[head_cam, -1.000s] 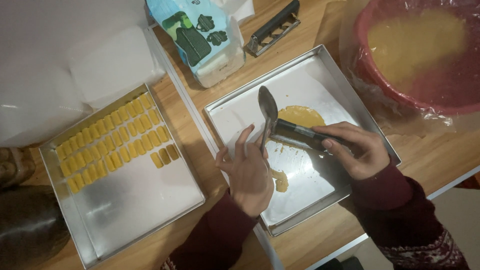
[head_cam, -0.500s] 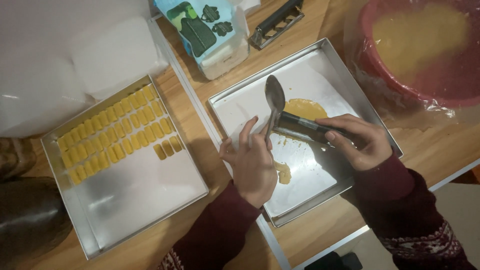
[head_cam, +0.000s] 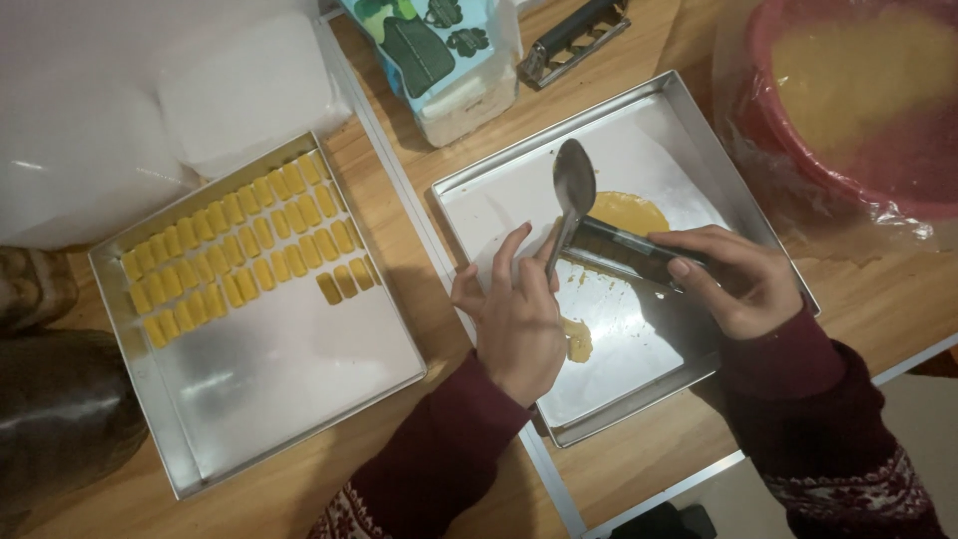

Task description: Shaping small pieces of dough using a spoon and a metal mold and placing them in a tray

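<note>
The left hand (head_cam: 519, 319) is held over the near left part of a square metal tray (head_cam: 699, 105), with the fingers loosely spread, and a metal spoon (head_cam: 572, 195) is pinched between the thumb and the fingertips. The handle of the spoon is gripped low, and its bowl points away from the person, above the tray. The right hand (head_cam: 733, 279) is closed around a dark rectangular mould (head_cam: 624, 250), which is held low over the middle of the tray, its long side lying across it. The lower part of the spoon is touching the left end of this mould. Just behind the mould, a patch of yellow dough (head_cam: 624, 212) is seen on the tray, and a smaller smear (head_cam: 576, 339) lies near the left hand.

To the left, a second metal tray (head_cam: 299, 369) is placed on the wooden table (head_cam: 479, 150); rows of small yellow pieces (head_cam: 239, 250) are arranged in its far half. A red bowl (head_cam: 858, 100) with yellow dough, covered by clear plastic, stands at the far right. A carton (head_cam: 439, 50) stands behind the trays.
</note>
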